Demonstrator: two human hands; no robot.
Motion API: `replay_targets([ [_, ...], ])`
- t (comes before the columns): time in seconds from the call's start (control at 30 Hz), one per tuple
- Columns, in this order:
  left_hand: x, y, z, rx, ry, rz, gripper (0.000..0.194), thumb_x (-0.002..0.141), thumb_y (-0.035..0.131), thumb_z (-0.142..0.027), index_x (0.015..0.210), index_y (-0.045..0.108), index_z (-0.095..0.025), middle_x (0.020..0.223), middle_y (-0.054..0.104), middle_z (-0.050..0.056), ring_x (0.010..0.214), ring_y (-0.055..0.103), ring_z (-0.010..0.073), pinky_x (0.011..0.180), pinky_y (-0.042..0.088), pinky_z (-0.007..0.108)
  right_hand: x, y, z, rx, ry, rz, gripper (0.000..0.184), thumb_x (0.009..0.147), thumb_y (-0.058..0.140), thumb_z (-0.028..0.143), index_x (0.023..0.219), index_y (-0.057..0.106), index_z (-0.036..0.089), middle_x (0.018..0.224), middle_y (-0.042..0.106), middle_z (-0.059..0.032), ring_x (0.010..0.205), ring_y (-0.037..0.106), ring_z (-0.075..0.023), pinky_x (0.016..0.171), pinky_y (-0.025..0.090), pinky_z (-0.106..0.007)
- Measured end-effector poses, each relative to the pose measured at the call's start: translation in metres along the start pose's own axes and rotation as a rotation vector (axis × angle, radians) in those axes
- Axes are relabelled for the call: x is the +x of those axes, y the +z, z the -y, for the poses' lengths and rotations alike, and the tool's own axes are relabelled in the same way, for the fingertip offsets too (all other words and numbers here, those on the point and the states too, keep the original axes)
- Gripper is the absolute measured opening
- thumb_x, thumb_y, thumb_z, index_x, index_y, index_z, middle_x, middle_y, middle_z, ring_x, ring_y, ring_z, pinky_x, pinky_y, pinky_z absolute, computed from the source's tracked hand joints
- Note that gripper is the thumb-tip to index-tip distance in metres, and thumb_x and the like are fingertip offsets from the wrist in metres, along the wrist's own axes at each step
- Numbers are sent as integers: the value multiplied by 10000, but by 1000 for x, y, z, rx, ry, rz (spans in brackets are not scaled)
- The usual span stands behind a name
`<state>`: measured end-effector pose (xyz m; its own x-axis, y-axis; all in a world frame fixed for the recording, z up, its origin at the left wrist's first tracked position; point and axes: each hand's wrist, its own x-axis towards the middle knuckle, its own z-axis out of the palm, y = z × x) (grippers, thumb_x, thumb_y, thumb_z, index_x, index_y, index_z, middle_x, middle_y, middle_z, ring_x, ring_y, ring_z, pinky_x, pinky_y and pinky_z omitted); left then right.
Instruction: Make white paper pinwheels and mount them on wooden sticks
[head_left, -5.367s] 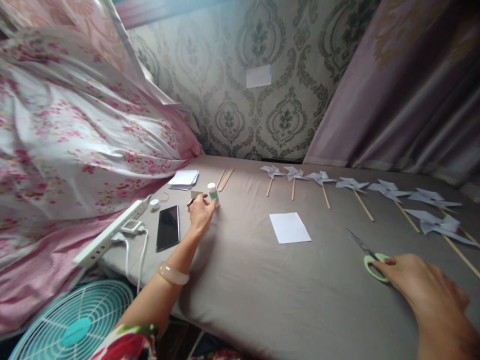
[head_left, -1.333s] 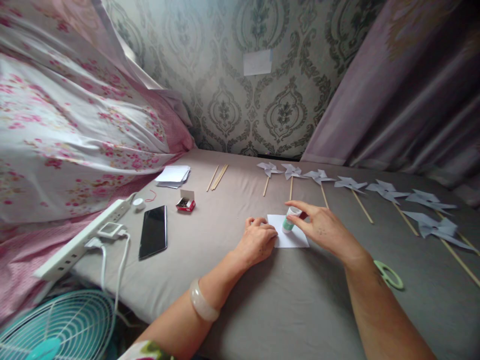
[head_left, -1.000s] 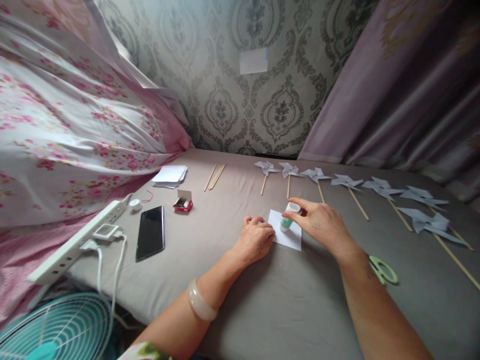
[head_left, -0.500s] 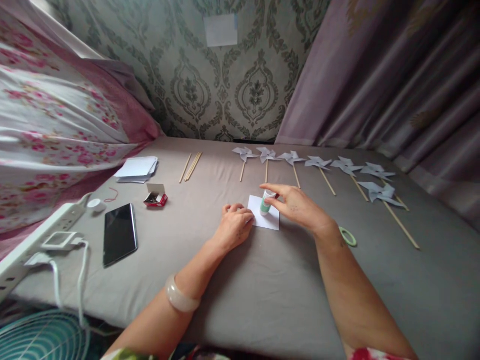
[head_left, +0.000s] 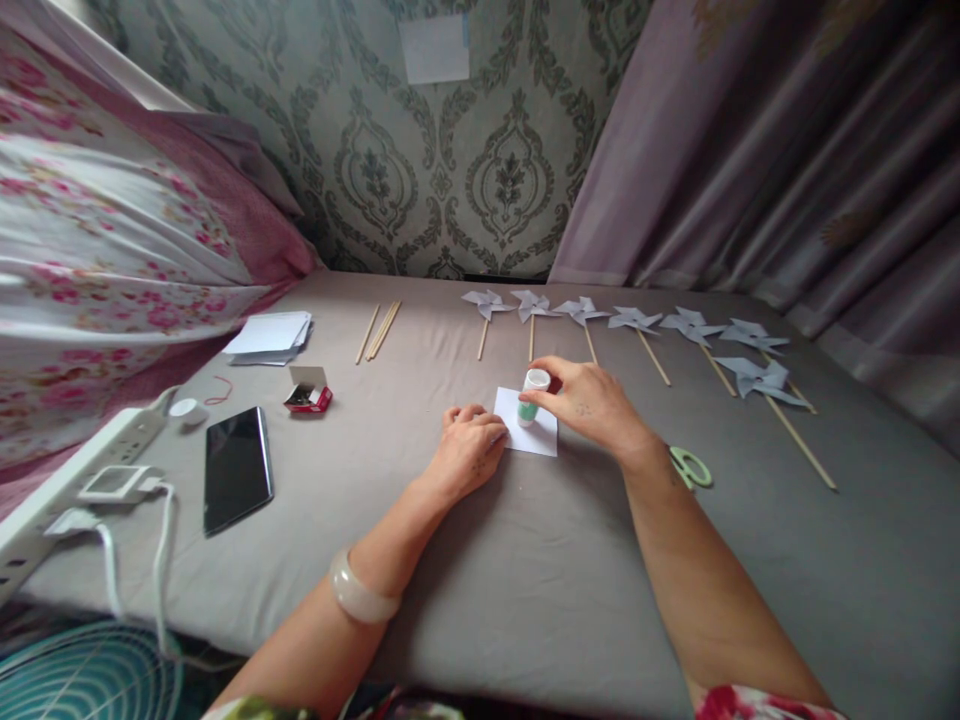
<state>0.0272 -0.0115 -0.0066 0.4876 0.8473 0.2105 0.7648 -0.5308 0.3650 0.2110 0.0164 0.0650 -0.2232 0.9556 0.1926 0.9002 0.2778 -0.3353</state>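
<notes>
A small white paper square (head_left: pixel 537 437) lies on the grey sheet in front of me. My left hand (head_left: pixel 466 461) rests on its left edge with the fingers curled, pressing it down. My right hand (head_left: pixel 592 407) grips a green-and-white glue stick (head_left: pixel 531 394), held upright with its lower end on the paper. Green-handled scissors (head_left: pixel 690 467) lie just right of my right wrist.
Several paper pinwheels on wooden sticks (head_left: pixel 637 325) lie in a row at the back. Bare sticks (head_left: pixel 381 328), a stack of paper squares (head_left: pixel 270 335), a small red box (head_left: pixel 308 391), a black phone (head_left: pixel 235 479), a power strip (head_left: pixel 75 484) and a fan (head_left: pixel 90 680) are at the left.
The glue stick went from my left hand at the far left to my right hand, now upright on the paper. My left hand came to hold the paper; my right left the scissors.
</notes>
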Motion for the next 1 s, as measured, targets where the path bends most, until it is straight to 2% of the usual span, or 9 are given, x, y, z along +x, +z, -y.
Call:
replay_targets([
  [0.13, 0, -1, -1, -9, 0, 5, 235, 912, 474, -244, 930, 708, -236, 1046, 703, 50, 1055, 517, 241, 911, 304, 439, -1, 2, 7, -104, 71, -56, 381, 746, 662, 537, 972, 652, 230, 827, 731, -80, 812, 677, -278, 625, 423, -305],
  [0.27, 0, -1, 0, -5, 2, 8, 227, 904, 482, -232, 929, 708, -238, 1050, 702, 46, 1055, 515, 240, 907, 303, 438, -2, 1, 8, -84, 59, -58, 366, 732, 677, 538, 927, 649, 229, 785, 718, -65, 757, 666, -251, 612, 411, -293],
  [0.4, -1, -1, 1, -4, 7, 8, 231, 906, 475, -235, 936, 704, -241, 1068, 702, 37, 1050, 510, 239, 905, 295, 433, 0, 1, -1, 77, -44, -34, 282, 752, 687, 426, 950, 674, 225, 852, 708, -38, 787, 643, -206, 669, 439, -280],
  [0.5, -1, 0, 1, 3, 11, 8, 239, 912, 466, -244, 939, 703, -241, 1067, 703, 34, 1049, 507, 240, 906, 290, 433, 1, 3, -10, 176, -135, -7, 290, 774, 673, 345, 1033, 678, 215, 965, 695, -43, 861, 625, -193, 760, 456, -287],
  [0.7, 0, 0, 1, 5, 7, 6, 244, 911, 461, -236, 936, 704, -245, 1056, 704, 36, 1044, 509, 236, 908, 292, 429, -1, 1, -20, 227, -258, 71, 335, 839, 585, 261, 1171, 630, 250, 1179, 656, -30, 1064, 581, -200, 915, 435, -323],
  [0.87, 0, 0, 1, 6, 5, 9, 234, 907, 473, -235, 928, 706, -243, 1055, 706, 33, 1047, 513, 239, 907, 295, 431, -3, 1, -9, 132, -192, 6, 349, 846, 590, 265, 1192, 621, 237, 1136, 677, -45, 1029, 589, -219, 895, 440, -348],
  [1.0, 0, 1, 1, 7, 9, -3, 223, 904, 484, -233, 918, 706, -235, 1045, 711, 28, 1043, 520, 237, 915, 291, 433, -3, 3, 4, 19, -128, -75, 279, 817, 644, 324, 1071, 658, 210, 1011, 694, -69, 943, 605, -228, 818, 446, -338],
])
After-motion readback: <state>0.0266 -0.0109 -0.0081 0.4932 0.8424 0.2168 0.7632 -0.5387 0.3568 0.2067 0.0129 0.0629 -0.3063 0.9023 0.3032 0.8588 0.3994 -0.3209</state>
